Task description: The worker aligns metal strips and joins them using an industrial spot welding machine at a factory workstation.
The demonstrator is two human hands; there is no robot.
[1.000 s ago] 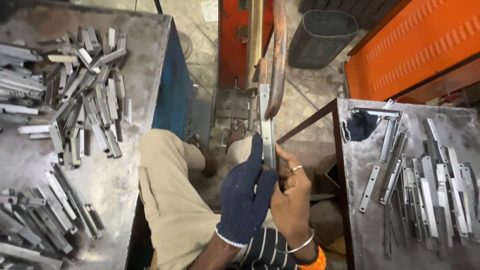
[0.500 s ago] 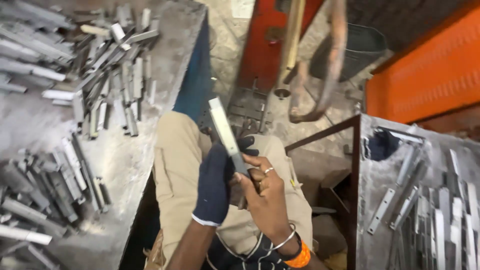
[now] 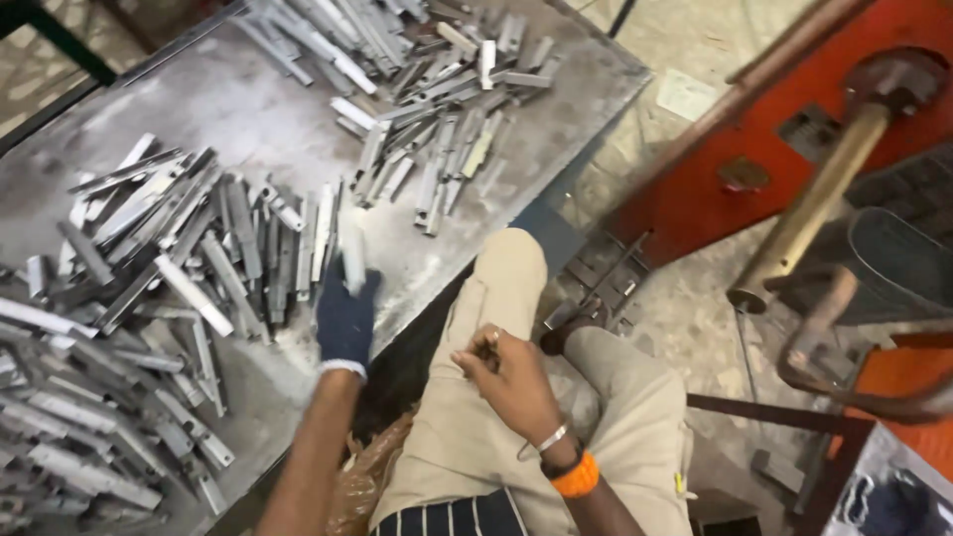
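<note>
While the person sits with both knees (image 3: 516,328) raised between two work surfaces, the left hand (image 3: 345,320), in a dark blue knitted glove, is stretched out over the near edge of the grey metal table (image 3: 248,119), its fingers closed around the lower end of a flat metal strip (image 3: 352,253); motion blur hides the exact grip, but the strip stands roughly upright above the knuckles, just beside the nearest heap of similar strips (image 3: 199,248). That heap lies within arm's reach, plausibly so that pieces can be laid down or picked up without rising from the seat. A second heap (image 3: 437,109) sits farther back on the same table, apart from the first, and more strips are spread along the table's left side (image 3: 89,437). The glove probably guards the palm against the cut edges of the metal. Bare and carrying a ring, a thin bangle and an orange wristband (image 3: 576,476), the right hand (image 3: 506,382) rests over the lap with its fingers loosely curled toward the thumb; whether they pinch some small object cannot be told. To the right stands a red machine body (image 3: 754,149) with a long brass-coloured lever (image 3: 814,199) slanting down toward the person's feet, and the corner of another metal surface (image 3: 893,486) shows at the lower right.
</note>
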